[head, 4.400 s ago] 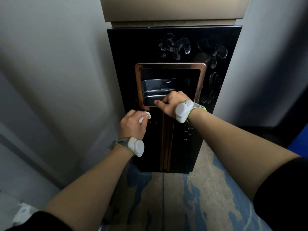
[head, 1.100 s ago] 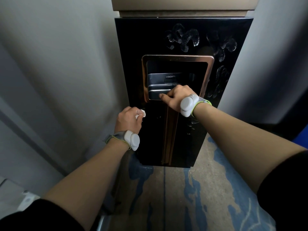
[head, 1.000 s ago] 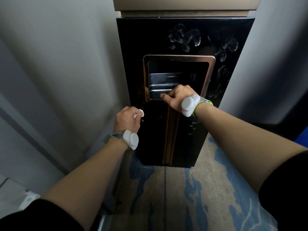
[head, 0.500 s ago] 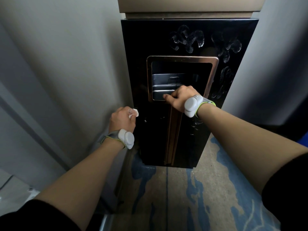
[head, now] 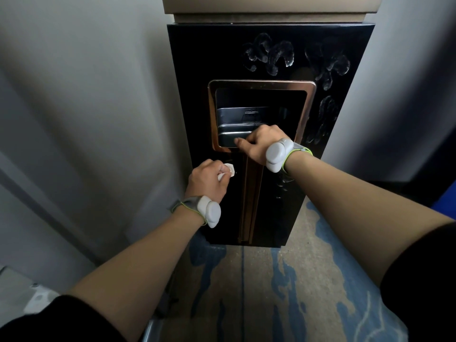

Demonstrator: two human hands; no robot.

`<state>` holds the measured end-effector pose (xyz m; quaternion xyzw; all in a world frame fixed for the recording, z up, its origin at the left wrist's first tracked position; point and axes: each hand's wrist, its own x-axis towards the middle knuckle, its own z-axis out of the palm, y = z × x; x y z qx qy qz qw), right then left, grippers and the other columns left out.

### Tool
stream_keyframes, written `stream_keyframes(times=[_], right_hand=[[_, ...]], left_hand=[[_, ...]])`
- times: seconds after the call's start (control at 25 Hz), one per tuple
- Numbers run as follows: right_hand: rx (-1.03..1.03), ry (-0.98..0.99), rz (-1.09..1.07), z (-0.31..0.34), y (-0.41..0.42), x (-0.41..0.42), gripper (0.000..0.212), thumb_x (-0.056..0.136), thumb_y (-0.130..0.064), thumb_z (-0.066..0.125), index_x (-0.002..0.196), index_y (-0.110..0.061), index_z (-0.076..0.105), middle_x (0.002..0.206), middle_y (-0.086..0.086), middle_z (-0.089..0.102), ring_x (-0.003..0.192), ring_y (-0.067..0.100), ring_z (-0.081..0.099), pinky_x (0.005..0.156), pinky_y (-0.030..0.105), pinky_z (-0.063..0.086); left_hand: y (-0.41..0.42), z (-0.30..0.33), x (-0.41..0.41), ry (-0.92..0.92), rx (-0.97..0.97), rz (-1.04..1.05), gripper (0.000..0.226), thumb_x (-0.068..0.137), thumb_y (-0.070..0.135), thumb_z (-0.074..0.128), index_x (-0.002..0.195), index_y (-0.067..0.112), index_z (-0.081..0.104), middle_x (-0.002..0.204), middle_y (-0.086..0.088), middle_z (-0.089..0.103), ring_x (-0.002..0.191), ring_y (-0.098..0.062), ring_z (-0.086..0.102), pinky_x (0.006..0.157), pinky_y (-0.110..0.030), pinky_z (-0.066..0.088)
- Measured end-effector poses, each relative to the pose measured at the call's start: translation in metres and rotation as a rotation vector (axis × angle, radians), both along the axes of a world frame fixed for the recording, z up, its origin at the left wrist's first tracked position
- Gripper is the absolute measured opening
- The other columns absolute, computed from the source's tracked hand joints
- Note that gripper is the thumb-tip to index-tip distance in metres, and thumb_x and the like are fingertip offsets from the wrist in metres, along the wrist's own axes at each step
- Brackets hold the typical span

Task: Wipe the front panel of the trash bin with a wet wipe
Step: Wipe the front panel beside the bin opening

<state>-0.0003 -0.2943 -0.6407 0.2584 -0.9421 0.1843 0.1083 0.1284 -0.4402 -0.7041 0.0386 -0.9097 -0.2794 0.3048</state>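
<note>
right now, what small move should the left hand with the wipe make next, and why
Probably slide the wet wipe rightward and up along the black front panel. The left hand pinches it low at the panel's left side, the right hand grips the slot's lower edge, and whitish smears show above the slot.

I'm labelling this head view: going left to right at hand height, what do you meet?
Grey wall → left hand → wet wipe → copper strip → right hand → white smears.
</note>
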Motion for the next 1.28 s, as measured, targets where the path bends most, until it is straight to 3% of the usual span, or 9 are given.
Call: stream_keyframes(times=[0.64, 0.92, 1.28], right_hand=[[-0.008, 0.006, -0.005, -0.001, 0.000, 0.000, 0.063, 0.082, -0.072, 0.043, 0.064, -0.017, 0.068, 0.048, -0.003, 0.055, 0.053, 0.014, 0.054, 0.045, 0.023, 0.033], [-0.004, 0.002, -0.006, 0.000, 0.001, 0.002, 0.063, 0.082, -0.071, 0.043, 0.061, -0.015, 0.065, 0.048, -0.001, 0.054, 0.056, 0.019, 0.055, 0.047, 0.024, 0.034], [0.019, 0.006, -0.004, 0.002, 0.001, 0.004, 0.063, 0.086, -0.069, 0.045, 0.062, -0.014, 0.065, 0.051, 0.001, 0.055, 0.057, 0.019, 0.054, 0.046, 0.023, 0.031]], left_hand=[[0.028, -0.004, -0.011, -0.107, -0.034, -0.001, 0.012, 0.091, 0.019, 0.065, 0.097, 0.015, 0.074, 0.100, -0.008, 0.064, 0.090, -0.029, 0.065, 0.075, -0.039, 0.055], [0.023, -0.007, -0.010, -0.131, -0.033, 0.068, 0.011, 0.089, 0.020, 0.064, 0.092, 0.021, 0.075, 0.097, -0.005, 0.064, 0.086, -0.029, 0.065, 0.069, -0.033, 0.052], [-0.001, -0.005, -0.004, -0.151, -0.023, 0.076, 0.011, 0.087, 0.017, 0.065, 0.090, 0.017, 0.076, 0.096, -0.007, 0.065, 0.086, -0.030, 0.066, 0.077, -0.039, 0.056]])
